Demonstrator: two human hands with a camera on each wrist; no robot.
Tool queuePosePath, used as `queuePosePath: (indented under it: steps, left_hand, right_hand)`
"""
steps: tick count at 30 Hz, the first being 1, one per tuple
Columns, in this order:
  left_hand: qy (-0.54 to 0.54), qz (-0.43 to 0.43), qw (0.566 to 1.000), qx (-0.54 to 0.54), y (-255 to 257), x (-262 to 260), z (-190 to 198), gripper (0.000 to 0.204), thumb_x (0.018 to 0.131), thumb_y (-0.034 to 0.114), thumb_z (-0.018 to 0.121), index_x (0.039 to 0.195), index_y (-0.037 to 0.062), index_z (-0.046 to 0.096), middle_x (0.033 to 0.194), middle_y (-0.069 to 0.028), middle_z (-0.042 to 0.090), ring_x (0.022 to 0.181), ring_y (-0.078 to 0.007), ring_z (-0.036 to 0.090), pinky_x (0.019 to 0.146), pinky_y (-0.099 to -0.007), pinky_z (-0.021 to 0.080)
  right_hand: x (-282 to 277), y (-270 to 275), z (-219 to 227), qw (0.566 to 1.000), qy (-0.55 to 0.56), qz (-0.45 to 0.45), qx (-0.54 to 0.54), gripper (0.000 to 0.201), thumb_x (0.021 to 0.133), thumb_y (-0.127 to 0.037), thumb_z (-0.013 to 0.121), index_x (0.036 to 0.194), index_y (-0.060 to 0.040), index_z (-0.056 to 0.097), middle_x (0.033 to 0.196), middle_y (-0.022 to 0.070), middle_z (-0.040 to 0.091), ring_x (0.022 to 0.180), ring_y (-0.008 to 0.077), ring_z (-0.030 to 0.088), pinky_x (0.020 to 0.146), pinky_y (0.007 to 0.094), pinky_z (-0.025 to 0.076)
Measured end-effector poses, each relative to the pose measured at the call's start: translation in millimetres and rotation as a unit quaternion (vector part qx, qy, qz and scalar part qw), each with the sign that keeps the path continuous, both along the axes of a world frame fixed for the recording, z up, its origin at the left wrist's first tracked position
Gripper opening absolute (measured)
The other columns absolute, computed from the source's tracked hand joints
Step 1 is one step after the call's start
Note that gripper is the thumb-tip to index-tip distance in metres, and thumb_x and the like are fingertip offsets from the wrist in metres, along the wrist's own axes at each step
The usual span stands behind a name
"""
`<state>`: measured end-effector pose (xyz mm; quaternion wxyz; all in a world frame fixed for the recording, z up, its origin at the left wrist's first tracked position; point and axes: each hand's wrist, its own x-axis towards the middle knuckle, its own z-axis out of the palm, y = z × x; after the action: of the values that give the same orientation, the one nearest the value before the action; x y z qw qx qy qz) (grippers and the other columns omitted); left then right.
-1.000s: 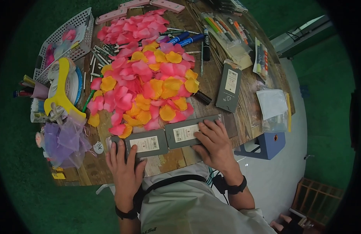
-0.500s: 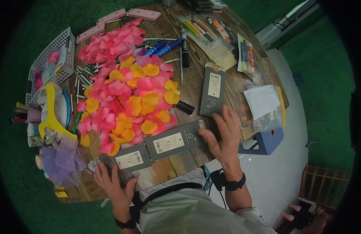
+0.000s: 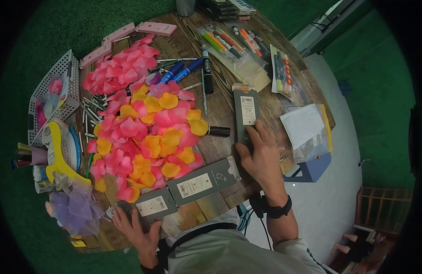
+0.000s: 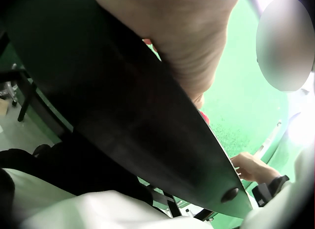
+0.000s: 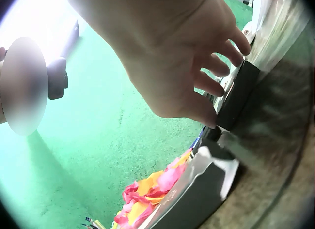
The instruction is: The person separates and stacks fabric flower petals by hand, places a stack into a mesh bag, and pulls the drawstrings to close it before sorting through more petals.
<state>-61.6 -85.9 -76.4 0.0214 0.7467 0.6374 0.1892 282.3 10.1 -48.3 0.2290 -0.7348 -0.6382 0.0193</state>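
Note:
Two dark grey boxes with white barcode labels lie end to end near the front edge of the table: a left box (image 3: 152, 205) and a middle box (image 3: 194, 186) with an open flap. My left hand (image 3: 140, 235) rests fingertips at the left box's outer end, thumb spread along its front side. A third grey box (image 3: 247, 111) lies lengthwise farther right. Over its near end is my right hand (image 3: 264, 160), fingers on its top and thumb at its left edge. In the right wrist view those fingers are spread, loosely bent. The left wrist view mostly shows the table's dark underside (image 4: 138, 121).
Pink and orange petals (image 3: 147, 123) cover the middle of the wooden table. Beyond them lie blue markers (image 3: 186, 71) and pink boxes (image 3: 156, 28). A white basket (image 3: 69, 84), a yellow handle (image 3: 57, 150) and purple mesh bags (image 3: 76, 212) crowd the left; a plastic bag (image 3: 307, 130) lies right.
My right hand has left the middle box and moved right onto the near end of the third box. The left hand has slid toward the left box's outer end. The head view has shifted.

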Motion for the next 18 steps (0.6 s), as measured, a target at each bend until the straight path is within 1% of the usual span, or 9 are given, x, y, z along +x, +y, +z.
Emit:
queuePosePath:
  steps: [3,4,7,10,12,13,15,16,18]
  left_hand:
    - [-0.004,-0.014,1.0,-0.003,2,-1,-2,0.068,0.078,0.048,0.065,0.125,0.003,0.047,0.14,-0.0246,0.03,0.129,-0.0458,0.026,0.103,-0.061,0.018]
    - [-0.006,-0.02,1.0,-0.003,2,-1,-2,0.068,0.078,0.048,0.065,0.125,0.003,0.047,0.14,-0.0246,0.03,0.129,-0.0458,0.026,0.103,-0.061,0.018]
    - [-0.006,-0.018,1.0,-0.01,3,0,-2,0.066,0.078,0.047,0.065,0.124,0.0022,0.048,0.14,-0.0247,0.031,0.128,-0.0457,0.027,0.102,-0.061,0.018]
    - [0.017,-0.008,1.0,0.005,4,3,-4,0.067,0.077,0.045,0.067,0.123,0.0013,0.048,0.14,-0.0245,0.031,0.128,-0.0454,0.027,0.103,-0.0607,0.019]
    - [0.007,0.0,1.0,0.003,3,3,-2,0.067,0.075,0.044,0.069,0.123,0.0007,0.049,0.14,-0.0242,0.031,0.128,-0.0452,0.027,0.103,-0.0602,0.019]
    - [-0.003,0.0,1.0,-0.002,3,4,0,0.067,0.075,0.043,0.07,0.122,0.0003,0.049,0.14,-0.0242,0.031,0.128,-0.0454,0.028,0.103,-0.0598,0.019]
    - [0.0,0.0,1.0,-0.008,3,3,0,0.067,0.074,0.043,0.07,0.122,0.0002,0.05,0.14,-0.0243,0.031,0.128,-0.0454,0.028,0.103,-0.0597,0.019]
    - [-0.008,-0.005,1.0,-0.007,5,3,-1,0.067,0.074,0.042,0.07,0.121,0.0,0.05,0.14,-0.0244,0.031,0.128,-0.0454,0.028,0.103,-0.0595,0.019]
    - [-0.003,-0.004,1.0,-0.01,5,4,-1,0.067,0.073,0.041,0.072,0.121,-0.0003,0.05,0.14,-0.0246,0.031,0.128,-0.0454,0.028,0.103,-0.0597,0.018]
  right_hand:
    - [5,-1,3,1.0,0.015,0.008,-0.006,0.045,0.066,-0.012,0.068,0.107,0.002,0.058,0.12,0.0226,0.053,0.109,0.0409,0.048,0.093,0.0431,0.041]
    - [4,-1,5,1.0,0.014,0.001,-0.005,0.045,0.066,-0.012,0.068,0.107,0.002,0.058,0.12,0.0226,0.053,0.109,0.0409,0.048,0.093,0.0431,0.041]
    - [-8,4,7,0.997,0.062,0.045,-0.022,0.044,0.067,-0.013,0.068,0.108,0.0009,0.059,0.123,0.0229,0.052,0.113,0.0405,0.048,0.097,0.0425,0.039]
    - [-10,7,7,0.995,0.074,0.053,-0.026,0.044,0.068,-0.014,0.069,0.108,0.001,0.059,0.124,0.0235,0.051,0.114,0.0403,0.047,0.097,0.0421,0.039]
    - [-2,5,4,0.995,0.084,0.047,-0.01,0.046,0.069,-0.016,0.07,0.109,0.0016,0.058,0.125,0.0241,0.049,0.115,0.0399,0.047,0.098,0.0412,0.039]
    - [0,3,2,0.996,0.079,0.034,-0.022,0.047,0.071,-0.018,0.07,0.111,0.0012,0.057,0.127,0.0245,0.048,0.117,0.0388,0.046,0.098,0.04,0.039]
    - [0,0,2,0.993,0.106,0.025,-0.039,0.046,0.073,-0.019,0.069,0.114,-0.0001,0.057,0.129,0.0243,0.046,0.118,0.038,0.046,0.098,0.0391,0.038]
    - [-1,-1,3,0.993,0.103,0.03,-0.043,0.047,0.075,-0.021,0.069,0.115,-0.0008,0.057,0.131,0.0241,0.045,0.118,0.0373,0.046,0.098,0.0382,0.039]
    - [-1,-1,3,0.992,0.115,0.03,-0.041,0.048,0.074,-0.023,0.07,0.114,-0.0007,0.057,0.131,0.0239,0.045,0.118,0.0374,0.046,0.098,0.0384,0.039]
